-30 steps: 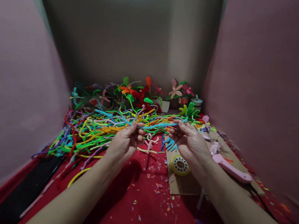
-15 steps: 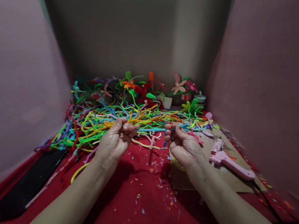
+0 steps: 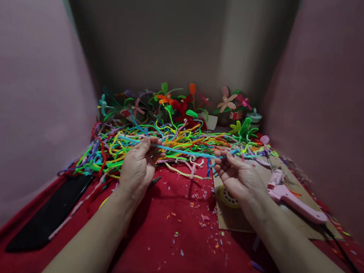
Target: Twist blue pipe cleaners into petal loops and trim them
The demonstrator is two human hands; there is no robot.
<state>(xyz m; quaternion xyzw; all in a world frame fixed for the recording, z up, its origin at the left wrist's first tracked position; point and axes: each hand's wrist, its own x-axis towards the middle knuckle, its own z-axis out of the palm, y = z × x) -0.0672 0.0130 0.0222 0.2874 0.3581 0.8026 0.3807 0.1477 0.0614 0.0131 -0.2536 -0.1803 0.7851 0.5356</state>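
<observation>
Light-blue fuzzy pipe cleaner (image 3: 186, 152), straight in mid-air above the red cloth (image 3: 151, 258)! Left hand (image 3: 137, 166) pinches it, right hand (image 3: 242, 179) pinches it farther along. Just beyond, a tangled multicoloured pipe-cleaner heap (image 3: 115, 152); rightward, a pink plastic glue gun (image 3: 297, 204) on flat brown cardboard (image 3: 237, 224); at the back, a pale-teal lidded container (image 3: 254, 116), contents hidden.

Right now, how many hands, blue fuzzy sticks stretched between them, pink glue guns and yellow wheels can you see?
Left hand and right hand: 2
Blue fuzzy stick between them: 1
Pink glue gun: 1
Yellow wheel, partly hidden: 1
Total: 5
</observation>
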